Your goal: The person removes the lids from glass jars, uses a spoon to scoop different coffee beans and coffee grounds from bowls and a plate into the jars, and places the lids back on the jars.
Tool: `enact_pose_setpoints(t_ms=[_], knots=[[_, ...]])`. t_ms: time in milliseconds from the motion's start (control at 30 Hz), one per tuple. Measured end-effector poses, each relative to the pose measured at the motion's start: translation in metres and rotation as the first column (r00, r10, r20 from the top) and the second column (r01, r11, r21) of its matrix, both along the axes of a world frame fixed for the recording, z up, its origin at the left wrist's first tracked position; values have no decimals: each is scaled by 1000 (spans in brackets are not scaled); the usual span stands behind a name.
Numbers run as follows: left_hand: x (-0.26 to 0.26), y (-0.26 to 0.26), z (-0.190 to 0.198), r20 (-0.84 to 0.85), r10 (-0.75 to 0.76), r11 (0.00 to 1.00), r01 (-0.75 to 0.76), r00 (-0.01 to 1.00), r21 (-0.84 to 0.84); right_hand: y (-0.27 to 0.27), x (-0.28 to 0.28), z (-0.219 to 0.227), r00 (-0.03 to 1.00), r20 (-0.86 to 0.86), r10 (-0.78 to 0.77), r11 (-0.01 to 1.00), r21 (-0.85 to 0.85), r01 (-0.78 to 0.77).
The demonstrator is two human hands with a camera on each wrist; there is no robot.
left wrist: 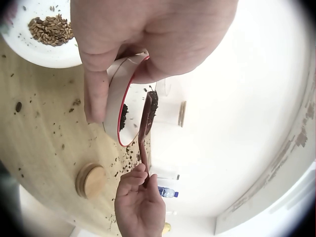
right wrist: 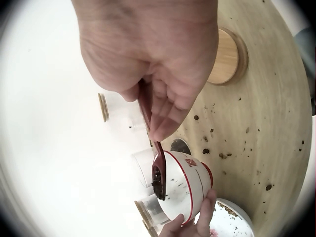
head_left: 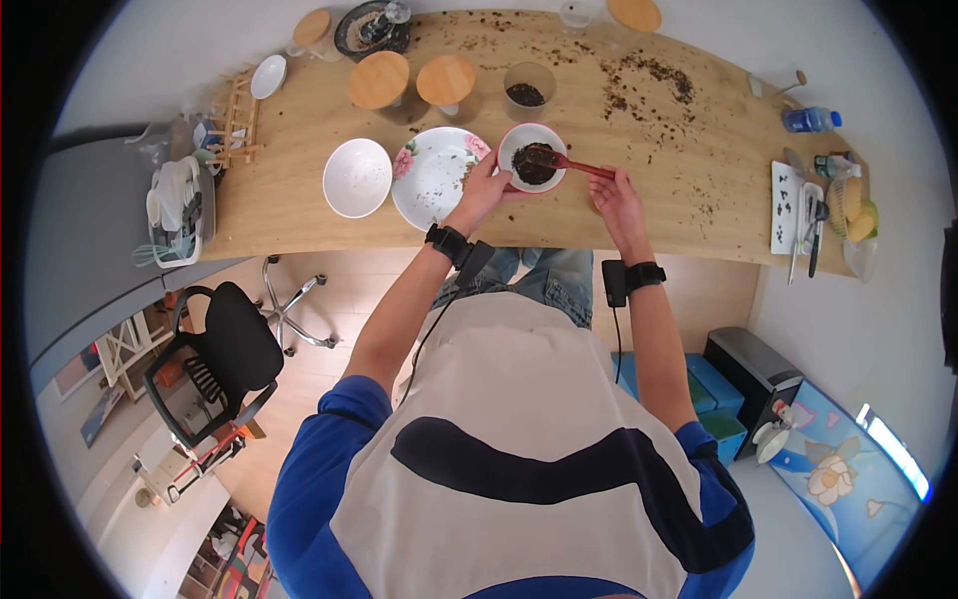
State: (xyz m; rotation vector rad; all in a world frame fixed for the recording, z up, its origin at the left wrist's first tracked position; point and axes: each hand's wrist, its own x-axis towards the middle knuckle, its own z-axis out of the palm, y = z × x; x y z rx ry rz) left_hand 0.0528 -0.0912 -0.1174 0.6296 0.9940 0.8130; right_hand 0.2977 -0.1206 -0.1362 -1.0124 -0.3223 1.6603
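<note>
My left hand (head_left: 481, 192) grips a white bowl (left wrist: 116, 89) with a red rim, thumb at the rim and fingers round its side. Dark crumbly material (head_left: 532, 168) lies in the bowl. Between thumb and fingers, my right hand (head_left: 619, 205) holds a dark red spoon (right wrist: 159, 157). Its head is over the bowl's mouth and carries a heap of the same dark crumbs (left wrist: 153, 103). Left of the bowl stands a white plate (head_left: 419, 190) with pink flowers; the left wrist view shows brown grains (left wrist: 52, 30) on it.
A white bowl (head_left: 357, 178) stands left of the plate. Behind are jars with wooden lids (head_left: 379, 80) and a clear cup (head_left: 530, 80) with dark contents. Dark crumbs (head_left: 649, 95) are scattered on the table at the right. A white tray (head_left: 784, 205) and tools lie at the right edge.
</note>
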Motion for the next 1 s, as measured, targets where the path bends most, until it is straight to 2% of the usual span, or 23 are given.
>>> enact_pose_setpoints(t_ms=[233,300,433,500,733,833,867,900,933,967,1000], knots=[[1,-3,3,-20,-54,999,54,998,4,-5,3,-2,999,33,-10,1000,-5,10],[2,-4,4,45,-55,998,57,997,-34,-7,5,-3,999,42,-16,1000,-6,17],[8,-8,-11,64,-74,994,79,995,-76,-13,11,-8,999,21,-51,998,-28,51],[10,-11,-18,142,-64,992,79,988,-99,-17,12,-7,997,19,-73,996,-41,74],[15,-18,-31,75,-87,990,95,993,-107,-22,15,-8,998,19,-56,998,-27,56],[20,-18,-28,-12,-46,993,45,999,-108,-20,12,-7,998,18,-54,998,-17,54],[21,-17,-25,-276,-98,992,71,956,-108,-21,11,-6,998,19,-58,998,-18,59],[21,-17,-22,-520,-141,989,95,842,-115,-21,10,-4,998,19,-59,998,-16,59],[21,-17,-18,-521,-140,989,97,842,-110,-20,10,-2,998,35,-58,998,-20,59],[21,-19,1,-707,14,995,57,707,78,-19,9,-1,997,50,-58,998,-25,59],[21,-19,12,-824,195,962,60,533,266,-18,9,0,997,48,-61,998,-21,63]])
